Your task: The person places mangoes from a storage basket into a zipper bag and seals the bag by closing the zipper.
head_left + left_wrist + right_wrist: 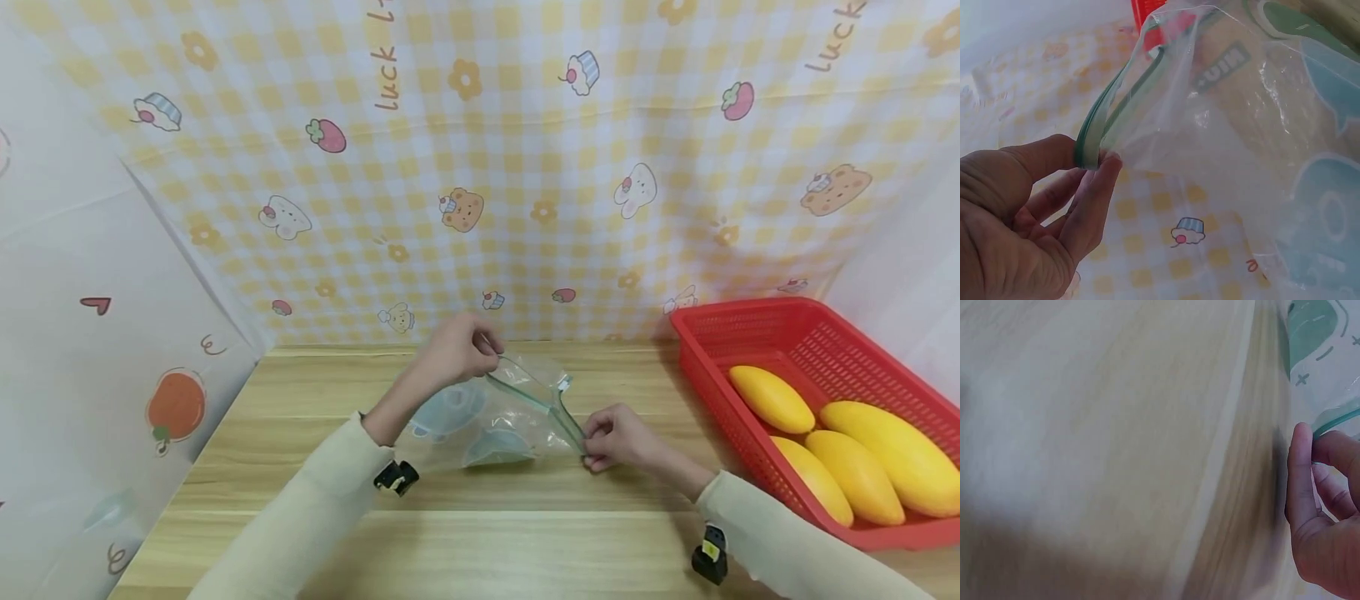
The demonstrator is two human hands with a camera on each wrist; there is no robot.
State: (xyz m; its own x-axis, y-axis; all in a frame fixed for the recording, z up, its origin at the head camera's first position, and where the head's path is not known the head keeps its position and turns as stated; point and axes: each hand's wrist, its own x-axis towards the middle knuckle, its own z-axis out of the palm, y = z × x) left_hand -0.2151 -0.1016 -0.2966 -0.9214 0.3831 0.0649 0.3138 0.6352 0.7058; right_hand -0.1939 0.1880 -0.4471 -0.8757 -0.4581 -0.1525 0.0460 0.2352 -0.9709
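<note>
A clear zip bag (517, 417) with blue and green printed patches lies over the wooden table, its green-edged mouth spread apart. My left hand (459, 348) pinches the far left corner of that mouth. In the left wrist view, thumb and fingers of the left hand (1041, 200) grip the green zip strip, and the bag (1210, 144) fans out to the right. My right hand (618, 437) pinches the opposite corner, low over the table. The right wrist view shows the right hand (1329, 506) holding the bag's edge (1341, 415) between thumb and index finger.
A red plastic basket (723, 454) stands on the right, with several yellow mangoes (855, 475) inside. The wooden table (480, 542) stretches toward me. A yellow checked cloth (510, 242) hangs at the back, and a white patterned sheet (97, 375) on the left.
</note>
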